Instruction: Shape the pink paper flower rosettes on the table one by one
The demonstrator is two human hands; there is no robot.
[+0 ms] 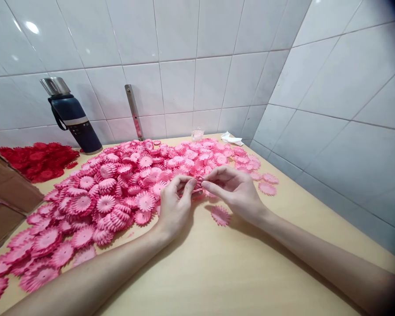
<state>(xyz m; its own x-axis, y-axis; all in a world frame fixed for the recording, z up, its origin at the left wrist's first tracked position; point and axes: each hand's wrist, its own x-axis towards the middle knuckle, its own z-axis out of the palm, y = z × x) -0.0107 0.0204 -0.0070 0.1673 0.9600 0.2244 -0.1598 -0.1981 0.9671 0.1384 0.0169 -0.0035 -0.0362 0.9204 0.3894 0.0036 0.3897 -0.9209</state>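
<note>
My left hand (176,199) and my right hand (232,186) meet above the wooden table (217,272), fingertips pinched together on a small pink flower piece (197,188) between them. Both hands are closed on it; most of it is hidden by the fingers. A big heap of pink fabric flower discs (118,188) spreads to the left and behind the hands. One loose pink disc (220,215) lies flat on the table just under my right wrist.
A dark blue flask (72,116) stands at the back left by the tiled wall. A red flower pile (39,160) lies beside it. A brown box (6,193) sits at the left edge. A small clear cup (197,133) and white scrap (232,139) are at the back.
</note>
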